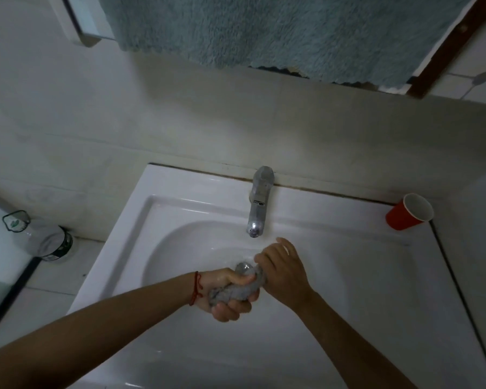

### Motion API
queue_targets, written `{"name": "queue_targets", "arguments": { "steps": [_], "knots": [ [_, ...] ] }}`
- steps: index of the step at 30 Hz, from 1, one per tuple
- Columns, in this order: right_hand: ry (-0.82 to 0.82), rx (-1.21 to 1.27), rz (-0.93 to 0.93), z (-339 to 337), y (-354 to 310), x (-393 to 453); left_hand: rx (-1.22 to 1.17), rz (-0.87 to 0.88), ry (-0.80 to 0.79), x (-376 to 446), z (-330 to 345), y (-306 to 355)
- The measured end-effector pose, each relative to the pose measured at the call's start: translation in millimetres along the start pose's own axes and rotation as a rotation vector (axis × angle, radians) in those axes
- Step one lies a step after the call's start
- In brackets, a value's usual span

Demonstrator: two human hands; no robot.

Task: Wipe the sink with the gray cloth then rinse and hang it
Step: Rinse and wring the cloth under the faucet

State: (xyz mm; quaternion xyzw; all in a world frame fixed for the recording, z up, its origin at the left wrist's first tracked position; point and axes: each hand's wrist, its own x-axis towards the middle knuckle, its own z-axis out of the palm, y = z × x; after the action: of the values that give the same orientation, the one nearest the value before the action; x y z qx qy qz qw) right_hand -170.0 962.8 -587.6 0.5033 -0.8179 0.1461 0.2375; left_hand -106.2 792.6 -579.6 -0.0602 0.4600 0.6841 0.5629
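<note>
Gray cloth [237, 290] bunched into a wet roll, gripped between both hands over the basin of the white sink [180, 197]. Left hand [225, 296] wrapped round the roll's near end, palm up, fingers curled over from below and thumb pressed across the top. Right hand [282, 272] clamped on the far end, knuckles up, fingers folded round the cloth, one finger lifted slightly toward the tap [258, 203]. Hands set close together, almost touching, with only a short stretch of cloth showing between them. Twisted look to the roll, as in wringing. Held just below and in front of the tap's spout, above the drain area; cannot tell whether water runs. Red thread bracelet [197, 287] on the left wrist.

Red cup [408, 211] lying tilted at the sink's far right corner, mouth facing right, against the wall. Bottle [44, 238] with a dark base lying on its side on the counter [54, 279] left of the sink. Teal towel [278, 32] hanging on the wall above, well apart from the hands. Both forearms bare, reaching in from the lower edge.
</note>
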Motion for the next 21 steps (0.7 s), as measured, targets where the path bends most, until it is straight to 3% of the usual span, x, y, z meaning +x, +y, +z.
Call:
{"name": "queue_targets", "arguments": {
  "steps": [2, 4, 6, 7, 9, 10, 12, 15, 21],
  "knots": [
    [-0.047, 0.032, -0.072, -2.8, 4.7, 7.0, 0.122, -0.129, 0.173, 49.8, -98.5, -54.4],
    [-0.160, 0.016, -0.112, -7.2, 8.1, 12.2, 0.387, -0.172, 0.413, 74.3, -147.3, -77.4],
    [-0.316, -0.050, -0.110, -8.6, 6.4, 13.9, 0.490, -0.210, 0.525, 47.8, -93.1, -49.4],
    [-0.425, -0.088, -0.073, -8.6, 2.9, 16.2, 0.558, -0.177, 0.559, 21.5, -38.0, -17.3],
    [-0.612, -0.134, 0.033, -4.2, -5.7, 19.7, 0.766, -0.024, 0.681, 8.6, 11.2, 10.9],
    [-0.671, -0.136, 0.086, -0.6, -8.9, 21.7, 0.884, 0.042, 0.734, 12.1, 14.0, 10.1],
    [-0.734, -0.119, 0.153, 6.8, -15.5, 22.3, 1.007, -0.018, 0.794, 19.5, -0.8, -6.1],
    [-0.827, -0.032, 0.173, 17.8, -23.9, 18.2, 1.140, -0.100, 0.818, 15.8, -3.8, -15.4],
    [-0.989, 0.038, 0.219, 14.2, -35.5, 31.1, 1.363, -0.105, 0.854, 17.0, -8.9, -29.1]
  ]
}}
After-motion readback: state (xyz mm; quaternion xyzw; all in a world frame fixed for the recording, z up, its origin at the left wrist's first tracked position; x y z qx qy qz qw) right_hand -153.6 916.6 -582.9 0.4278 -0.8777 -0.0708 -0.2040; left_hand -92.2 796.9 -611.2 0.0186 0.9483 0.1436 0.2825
